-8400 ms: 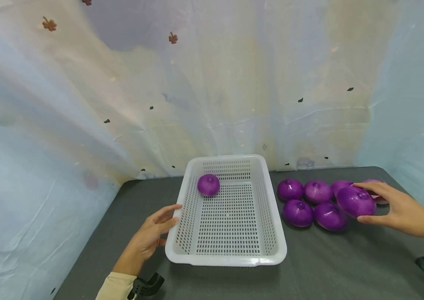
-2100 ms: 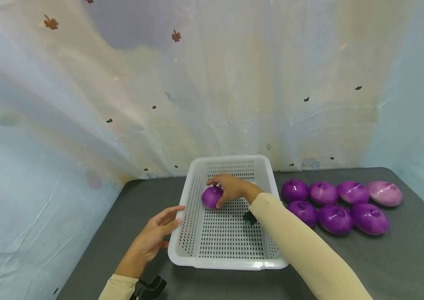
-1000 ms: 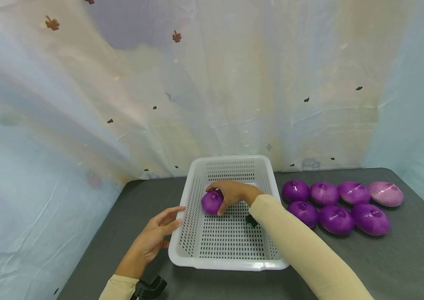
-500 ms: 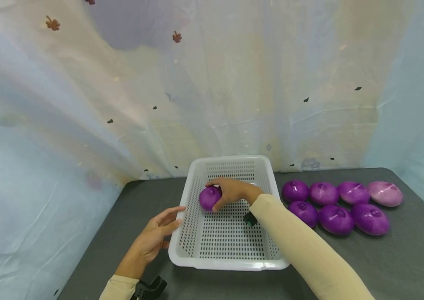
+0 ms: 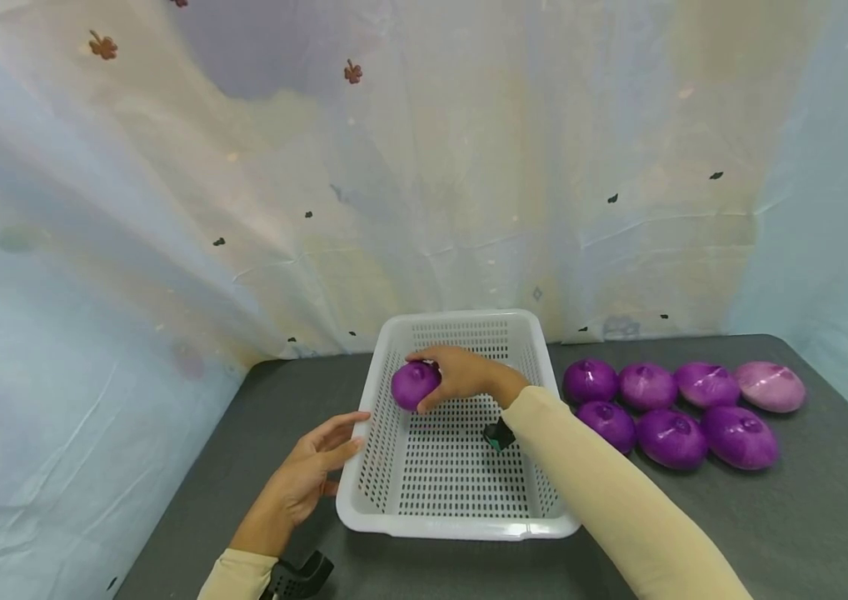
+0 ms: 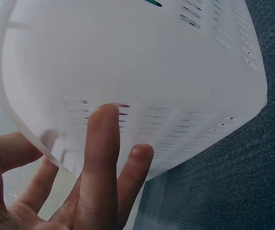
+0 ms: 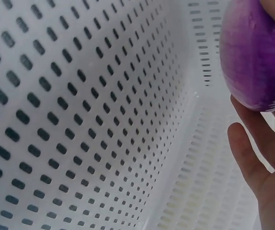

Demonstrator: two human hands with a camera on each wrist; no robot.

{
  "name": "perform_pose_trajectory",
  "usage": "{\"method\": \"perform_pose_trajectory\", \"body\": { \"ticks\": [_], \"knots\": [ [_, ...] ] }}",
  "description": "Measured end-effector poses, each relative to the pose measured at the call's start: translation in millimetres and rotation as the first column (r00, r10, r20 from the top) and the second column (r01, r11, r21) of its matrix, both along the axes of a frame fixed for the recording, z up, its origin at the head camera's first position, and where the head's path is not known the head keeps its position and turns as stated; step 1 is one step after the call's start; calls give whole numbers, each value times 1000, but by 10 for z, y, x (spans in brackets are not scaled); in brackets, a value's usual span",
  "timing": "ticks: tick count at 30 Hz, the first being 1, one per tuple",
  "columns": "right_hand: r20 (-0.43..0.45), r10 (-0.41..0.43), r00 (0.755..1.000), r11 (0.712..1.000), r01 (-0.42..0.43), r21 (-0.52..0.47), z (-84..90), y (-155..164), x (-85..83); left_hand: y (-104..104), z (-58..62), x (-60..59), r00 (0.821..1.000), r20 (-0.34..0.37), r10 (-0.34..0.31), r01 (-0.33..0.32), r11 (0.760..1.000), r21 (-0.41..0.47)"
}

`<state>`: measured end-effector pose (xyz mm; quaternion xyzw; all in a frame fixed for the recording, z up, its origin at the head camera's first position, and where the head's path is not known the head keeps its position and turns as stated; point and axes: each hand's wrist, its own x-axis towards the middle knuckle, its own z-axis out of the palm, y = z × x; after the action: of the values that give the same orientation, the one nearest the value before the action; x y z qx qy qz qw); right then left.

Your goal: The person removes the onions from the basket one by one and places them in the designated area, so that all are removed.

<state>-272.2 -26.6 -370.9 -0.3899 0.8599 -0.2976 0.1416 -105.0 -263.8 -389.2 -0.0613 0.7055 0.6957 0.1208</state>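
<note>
Two hands work here: my left hand [image 5: 304, 475] rests with straight fingers against the basket [image 5: 461, 521] wall, gripping nothing. Right of it, my right hand [image 5: 461, 375] curls around one onion [image 5: 413, 386] inside the basket's far-left corner.

**Plastic, cloth and glossy purple skins**

The basket [image 5: 544, 417] is white plastic, smooth with a faint sheen, its walls and floor pierced by rows of small slots. The onion [image 5: 415, 385] in it has a smooth purple skin with fine lengthwise streaks; the onions [image 5: 675, 404] near the table's right edge are glossier, with bright highlights. The table [image 5: 694, 533] is covered in dark grey, matt, finely textured fabric. The backdrop [image 5: 424, 167] behind the far edge is thin, creased cloth, pale and blotchy. The sleeve [image 5: 604, 492] is soft cream knit.
</note>
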Motion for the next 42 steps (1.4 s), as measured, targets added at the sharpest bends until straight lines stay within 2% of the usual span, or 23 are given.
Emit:
{"method": "perform_pose_trajectory", "body": {
  "ticks": [7,17,31,42],
  "knots": [
    [-1,-24,1000,999,24,-36,61,21,42,11,-16,-27,1000,3,4,-4,1000,-9],
    [-37,-23,999,996,20,-87,300,119,142,-35,-23,-34,1000,10,6,-5,1000,-7],
    [-85,-9,996,999,6,-35,505,393,273,-18,11,-25,999,13,-46,47,999,-13],
    [-121,-13,993,1000,11,-17,609,707,379,-33,4,-53,999,11,-32,32,999,-19]
  ]
}}
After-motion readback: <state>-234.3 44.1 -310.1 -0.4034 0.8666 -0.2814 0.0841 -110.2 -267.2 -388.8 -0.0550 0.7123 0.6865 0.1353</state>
